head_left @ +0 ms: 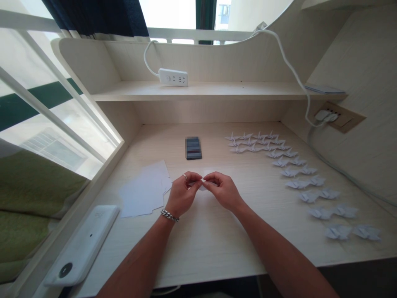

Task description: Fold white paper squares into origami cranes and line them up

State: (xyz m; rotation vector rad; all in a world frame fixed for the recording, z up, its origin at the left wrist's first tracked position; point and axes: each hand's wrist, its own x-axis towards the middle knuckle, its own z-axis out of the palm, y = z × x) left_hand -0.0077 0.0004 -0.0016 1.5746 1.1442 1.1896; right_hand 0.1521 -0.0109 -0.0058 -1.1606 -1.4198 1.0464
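Both hands meet at the middle of the desk, pinching a small piece of folded white paper [203, 187] between thumbs and fingertips. My left hand [182, 192], with a ring and a chain bracelet, is closed on its left side. Across from it, my right hand [223, 190] is closed on the right side. Fingers cover most of the paper, so its folded shape is hidden. Loose white paper sheets [142, 190] lie overlapping just left of my left hand. Rows of folded white paper cranes [305, 183] stand along the right side of the desk.
A dark phone-like object [193, 148], blurred out, lies beyond my hands. A long white device [85, 244] sits at the left edge. A power strip [173, 78] rests on the shelf [211, 89]; its white cord [290, 66] runs to a wall socket [341, 117].
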